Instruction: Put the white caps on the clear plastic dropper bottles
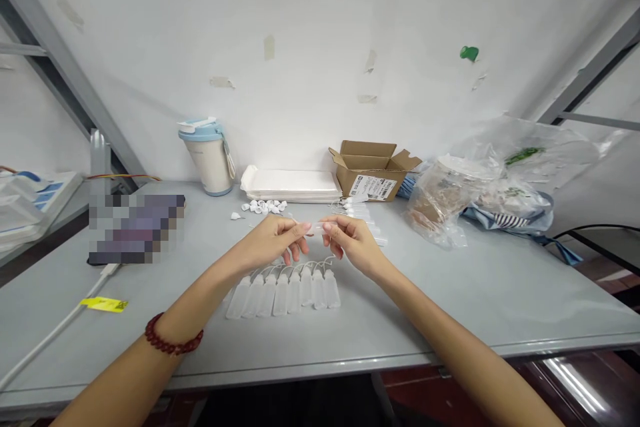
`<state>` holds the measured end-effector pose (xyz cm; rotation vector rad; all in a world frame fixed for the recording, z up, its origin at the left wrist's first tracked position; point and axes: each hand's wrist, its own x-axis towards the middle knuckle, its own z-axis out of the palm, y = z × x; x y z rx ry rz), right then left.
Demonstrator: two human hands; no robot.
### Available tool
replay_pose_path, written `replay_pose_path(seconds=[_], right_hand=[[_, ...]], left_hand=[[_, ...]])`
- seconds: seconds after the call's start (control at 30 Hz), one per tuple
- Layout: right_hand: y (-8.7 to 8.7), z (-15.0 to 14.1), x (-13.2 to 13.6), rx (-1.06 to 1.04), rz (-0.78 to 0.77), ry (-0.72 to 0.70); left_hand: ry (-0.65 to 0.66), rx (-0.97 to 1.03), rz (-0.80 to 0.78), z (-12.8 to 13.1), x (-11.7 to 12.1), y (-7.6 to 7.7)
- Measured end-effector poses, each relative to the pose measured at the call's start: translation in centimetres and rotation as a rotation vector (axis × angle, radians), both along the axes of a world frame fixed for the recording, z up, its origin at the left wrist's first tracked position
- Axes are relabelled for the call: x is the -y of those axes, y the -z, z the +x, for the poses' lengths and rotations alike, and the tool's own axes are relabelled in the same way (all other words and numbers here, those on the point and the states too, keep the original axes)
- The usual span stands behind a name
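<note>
A small translucent plastic bottle (pixel 320 227) lies sideways between my two hands, above the desk. My left hand (pixel 283 239) pinches one end of it between thumb and fingers, and a thin white strip sticks up by those fingertips. At the other end, my right hand (pixel 354 240) is closed on the bottle; its fingers cover part of it. Below my hands lies a row of several similar squeeze bottles (pixel 283 293) with thin, curved white strings or tubes at their necks. Beyond my left hand is a pile of small white caps (pixel 265 205), with one loose cap (pixel 236 216) beside it.
More clear bottles (pixel 359 208) lie behind my right hand. Along the wall stand a tumbler (pixel 207 157), a stack of white sheets (pixel 293 183) and an open cardboard box (pixel 373 173). Plastic bags (pixel 445 193) are at right, a phone (pixel 137 230) with a cable at left.
</note>
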<state>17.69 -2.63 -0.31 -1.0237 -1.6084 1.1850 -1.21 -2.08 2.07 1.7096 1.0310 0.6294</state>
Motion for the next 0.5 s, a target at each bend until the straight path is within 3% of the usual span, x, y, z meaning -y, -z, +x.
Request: replay_pose_path(seconds=[0.13, 0.5], right_hand=[[0.0, 0.0, 0.0, -0.008, -0.005, 0.008], [0.4, -0.4, 0.0, 0.075, -0.067, 0.071]], left_hand=[[-0.025, 0.006, -0.04, 0.1, 0.0, 0.2], [-0.11, -0.172, 0.307, 0.7, 0.6, 1.1]])
